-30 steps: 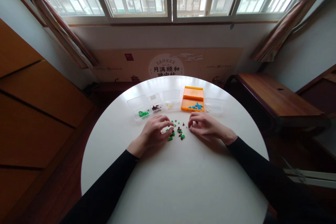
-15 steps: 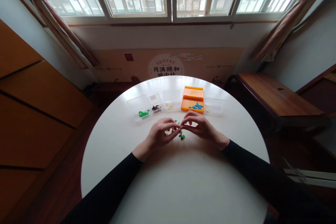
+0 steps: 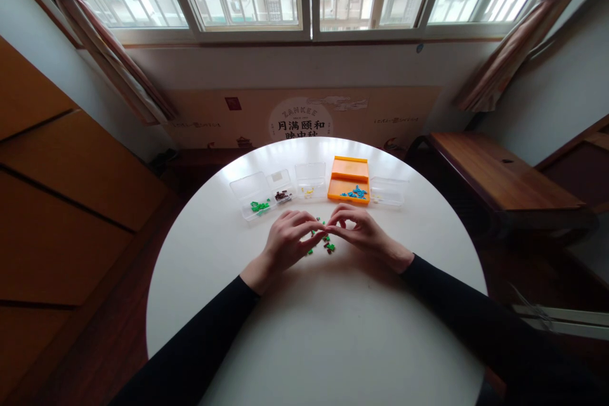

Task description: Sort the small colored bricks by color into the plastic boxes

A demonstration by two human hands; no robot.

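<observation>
A small heap of green and dark brown pieces (image 3: 326, 244) lies in the middle of the round white table (image 3: 314, 330). My left hand (image 3: 288, 241) and my right hand (image 3: 359, 231) meet over the heap, fingertips almost touching. Both hands pinch with thumb and forefinger around something tiny that I cannot make out. Part of the heap is hidden under my fingers.
Behind the heap stand a clear box with green pieces (image 3: 252, 193), a clear box with brown pieces (image 3: 281, 185), a clear box with yellow bits (image 3: 310, 179), an orange tray with blue pieces (image 3: 349, 181) and another clear box (image 3: 390, 190). A wooden bench (image 3: 499, 174) stands at the right.
One second ago my hands lay apart on either side of the heap. They have since come together over it, fingertips meeting, and settled slightly lower in the last half second.
</observation>
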